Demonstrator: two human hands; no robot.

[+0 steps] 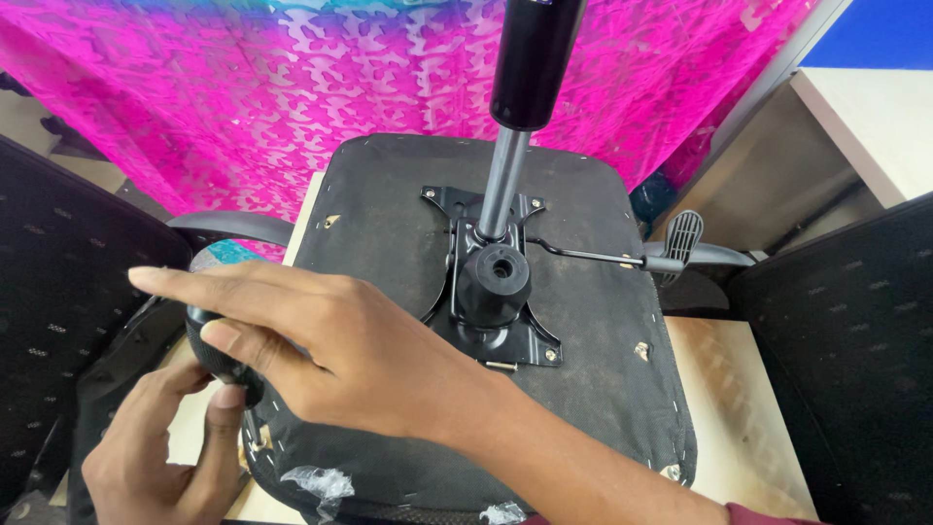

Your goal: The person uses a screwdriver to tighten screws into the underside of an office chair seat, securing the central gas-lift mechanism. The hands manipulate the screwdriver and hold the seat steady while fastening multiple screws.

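1. At seven o'clock, a black round knob [222, 362] is pinched by the left hand [160, 457].
2. The same knob is wrapped by the right hand [340, 340], index finger extended.
3. The knob sits at the upturned chair seat [583, 389]'s left edge; cross-threading could be caused by a skewed turn.
4. At twelve o'clock, the gas cylinder [505, 180] rises from the mounting plate [525, 340]; toppling off the counter [739, 408] could be caused by a hard push.

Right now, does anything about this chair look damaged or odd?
Yes. The chair seat lies upside down, its gas cylinder pointing up. Torn clear plastic scraps hang along its near edge.
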